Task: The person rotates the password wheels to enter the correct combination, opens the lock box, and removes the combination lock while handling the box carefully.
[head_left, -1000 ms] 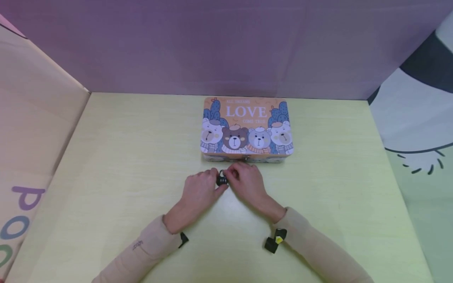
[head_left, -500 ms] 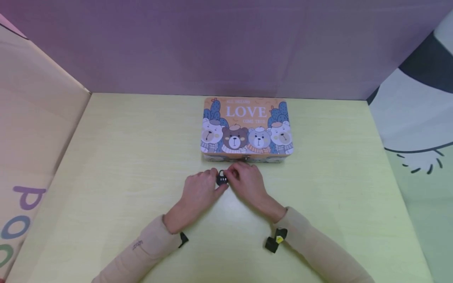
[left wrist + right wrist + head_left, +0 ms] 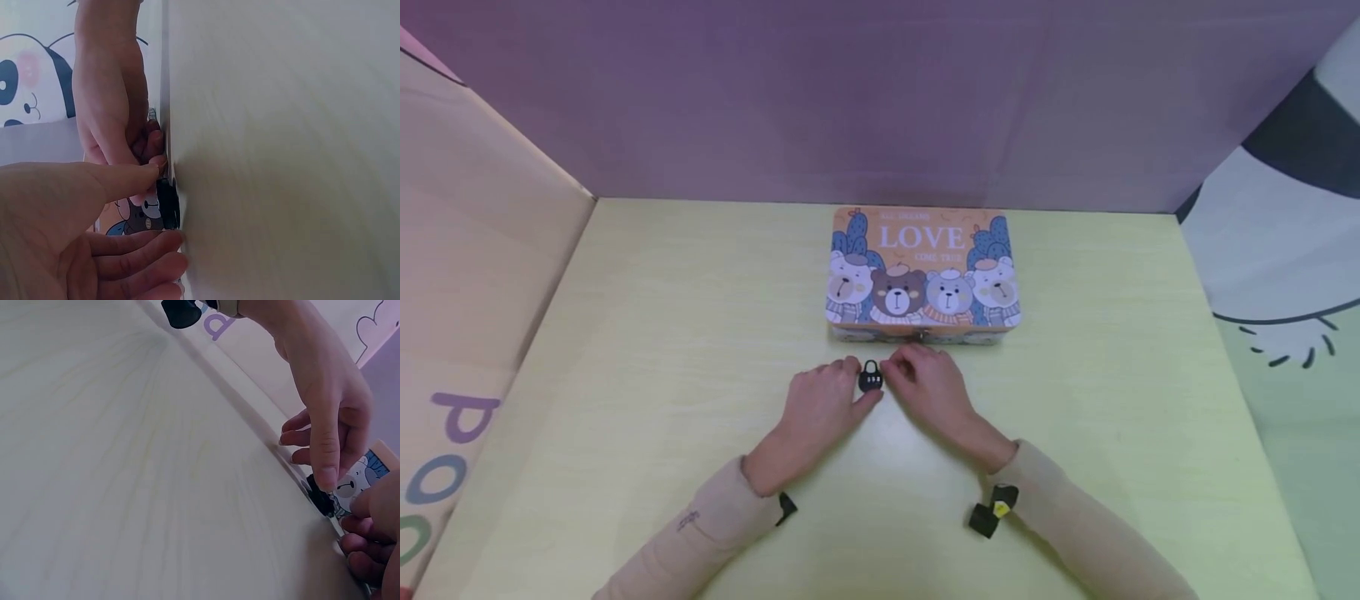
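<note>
A small black combination padlock (image 3: 871, 382), with its shackle pointing away from the person, is pinched between the thumb and forefinger of the left hand (image 3: 820, 404). White digits show on its face, too small to read. In the left wrist view the padlock (image 3: 167, 205) stands edge-on close to the table surface. Just to its right is the right hand (image 3: 931, 390), fingers loosely curled and fingertips a little apart from the lock. Behind both hands sits a closed tin box (image 3: 923, 275) with printed bears and the word LOVE; a metal clasp (image 3: 921, 336) shows on its front.
The pale wooden table (image 3: 700, 283) meets a purple panel (image 3: 880, 100) at the back. Printed side panels stand left (image 3: 482, 208) and right (image 3: 1285, 250). A black wrist device (image 3: 988, 512) hangs by the right sleeve.
The right hand has drawn slightly to the right, away from the padlock. The padlock's shackle has come into fuller view. The left hand stays nearly in place and the tin box has not moved.
</note>
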Demonstrator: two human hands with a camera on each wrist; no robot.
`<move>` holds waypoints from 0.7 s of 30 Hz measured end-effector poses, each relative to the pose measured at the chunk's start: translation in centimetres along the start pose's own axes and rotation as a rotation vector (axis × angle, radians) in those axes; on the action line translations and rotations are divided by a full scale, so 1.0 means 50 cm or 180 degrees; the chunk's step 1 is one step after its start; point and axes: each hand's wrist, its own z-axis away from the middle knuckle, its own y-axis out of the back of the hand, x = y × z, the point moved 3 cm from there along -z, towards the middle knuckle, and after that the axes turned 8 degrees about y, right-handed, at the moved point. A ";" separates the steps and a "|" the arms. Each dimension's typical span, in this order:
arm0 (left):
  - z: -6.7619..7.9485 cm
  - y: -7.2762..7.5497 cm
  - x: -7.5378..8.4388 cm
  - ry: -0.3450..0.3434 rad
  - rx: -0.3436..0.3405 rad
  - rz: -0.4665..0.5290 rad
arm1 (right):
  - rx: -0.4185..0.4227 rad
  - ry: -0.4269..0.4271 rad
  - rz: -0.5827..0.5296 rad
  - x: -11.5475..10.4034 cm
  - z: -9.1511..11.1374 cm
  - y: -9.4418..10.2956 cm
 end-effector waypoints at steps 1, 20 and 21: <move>0.000 0.000 -0.001 0.0003 -0.0014 0.0012 | -0.0001 -0.0002 -0.0004 0.002 0.000 0.000; -0.003 0.003 -0.027 0.0249 -0.0185 0.0245 | 0.0025 -0.0273 -0.0184 0.063 0.038 0.046; -0.004 0.003 -0.030 0.0272 -0.0189 0.0267 | 0.0030 -0.0290 -0.0179 0.066 0.041 0.050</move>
